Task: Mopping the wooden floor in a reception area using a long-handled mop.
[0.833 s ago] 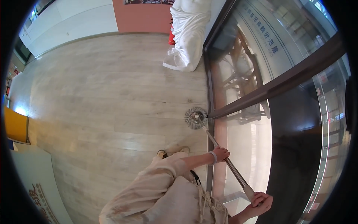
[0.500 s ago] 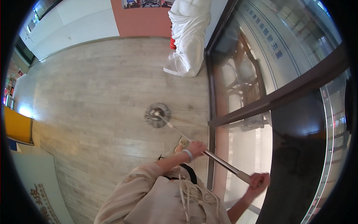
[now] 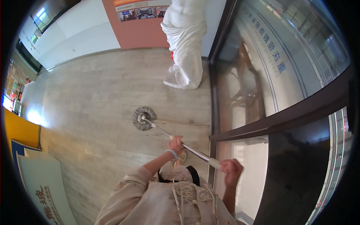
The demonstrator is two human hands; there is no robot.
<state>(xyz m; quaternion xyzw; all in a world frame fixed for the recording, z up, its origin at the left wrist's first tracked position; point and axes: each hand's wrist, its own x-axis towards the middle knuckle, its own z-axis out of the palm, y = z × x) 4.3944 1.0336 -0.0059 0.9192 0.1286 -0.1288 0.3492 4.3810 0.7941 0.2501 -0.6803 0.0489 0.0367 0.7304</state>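
Observation:
A mop (image 3: 197, 152) with a round grey fringed head slants across the floor in front of me. Its head lies flat on the wood-look floor (image 3: 93, 90), ahead of my feet and a little to the left. My left hand (image 3: 175, 144), with a pale band at the wrist, is wrapped round the middle of the metal pole. Farther up, my right hand (image 3: 231, 169) is closed round the light grip at the handle's end, close to the glass at the right. One shoe (image 3: 180, 159) shows under the pole.
A white draped statue (image 3: 187, 56) with plastic at its base stands ahead, partly hiding a red object. Dark-framed glass panels (image 3: 247, 132) run along the right. To the left are a yellow panel (image 3: 21, 129) and a pale lettered board (image 3: 43, 180). White cabinets (image 3: 82, 39) line the far wall.
The mop head has slid left across the floor. Both hands have moved left with the pole, still gripping it. The view has shifted a little, showing more of the far wall.

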